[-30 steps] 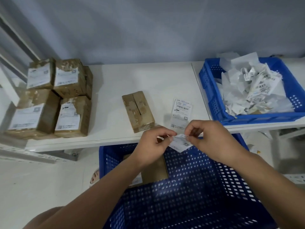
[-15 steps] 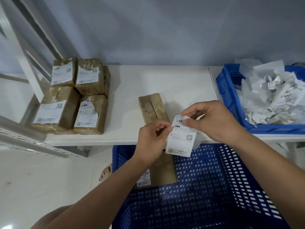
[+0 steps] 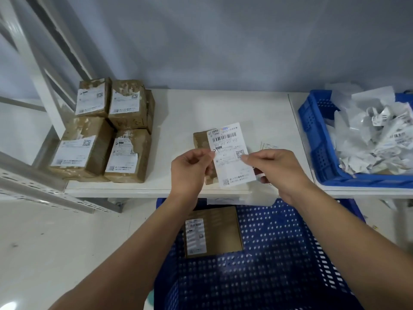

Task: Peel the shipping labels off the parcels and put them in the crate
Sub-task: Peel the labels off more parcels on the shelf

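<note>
At the bottom of the frame your two forearms reach over a blue crate (image 3: 279, 253) with a perforated floor, set below the table's front edge. A flat parcel (image 3: 223, 229) lies in its upper left part, with a white sticker on its left half.

Just above the middle of the frame, you hold a label (image 3: 231, 153) upright between both hands, printed side toward you and barcode at the top. Your left hand (image 3: 190, 171) pinches its left edge between thumb and forefinger, with the other fingers curled in. Your right hand (image 3: 277, 168) pinches the right edge the same way.

Behind the label a brown parcel (image 3: 201, 139) lies on the white table (image 3: 223, 108), partly hidden by the label and your left hand. A loose label (image 3: 268, 146) lies on the table just above your right hand.

At the left of the frame four parcels (image 3: 107, 130) sit packed together on the table, each with a white label on top. A grey perforated metal rail (image 3: 33, 182) crosses in front of them. At the right edge a second blue crate (image 3: 317, 139) stands on the table, heaped with crumpled peeled labels (image 3: 375, 135). A grey wall (image 3: 223, 41) rises behind the table.
</note>
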